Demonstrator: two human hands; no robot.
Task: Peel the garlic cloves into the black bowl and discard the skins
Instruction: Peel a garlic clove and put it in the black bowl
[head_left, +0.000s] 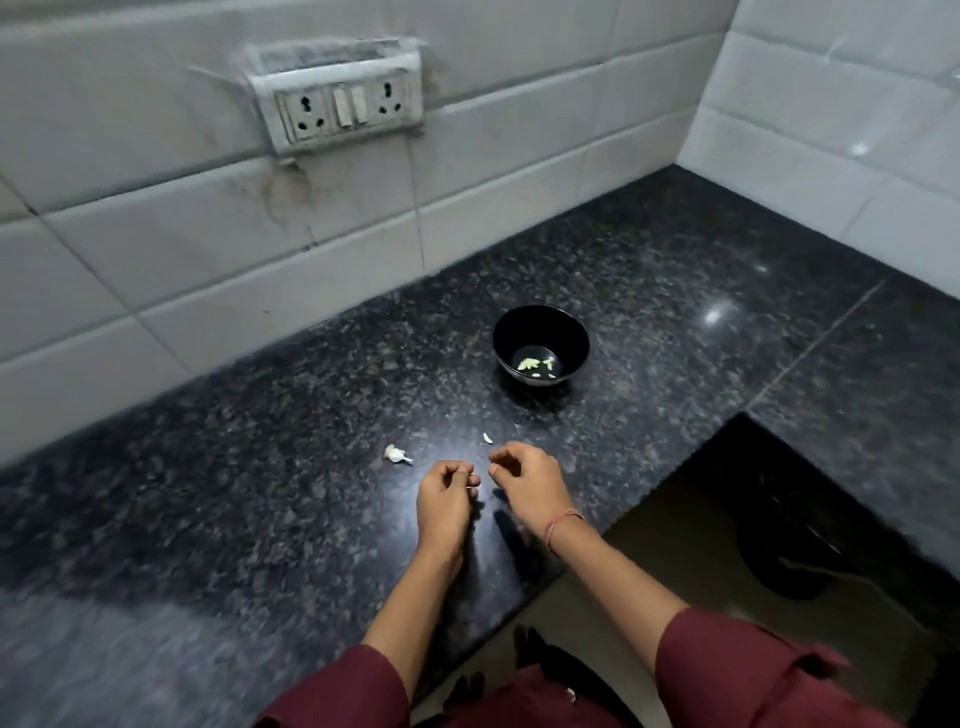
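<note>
The bowl (541, 331) sits mid-frame on the bench (218, 493), cloves (535, 364) in it; a garlic piece (397, 454) lies lower left of it

Black granite counter (260, 467) flecked grey and brown, glossy black round bowl (574, 332), pale yellow-white garlic pieces (530, 364) inside, white papery garlic scrap (396, 454), white glazed wall tiles (156, 260) stained brown, white plastic socket plate (343, 104), maroon fabric sleeves (727, 670), pinkish-red wrist thread (558, 527).

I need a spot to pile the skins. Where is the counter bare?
Bare counter lies left of the garlic piece toward the tiled wall, and right of the black bowl up to the corner. Crowded: the strip between bowl and counter edge, where the left hand, right hand, garlic piece and a white scrap cluster.
</note>
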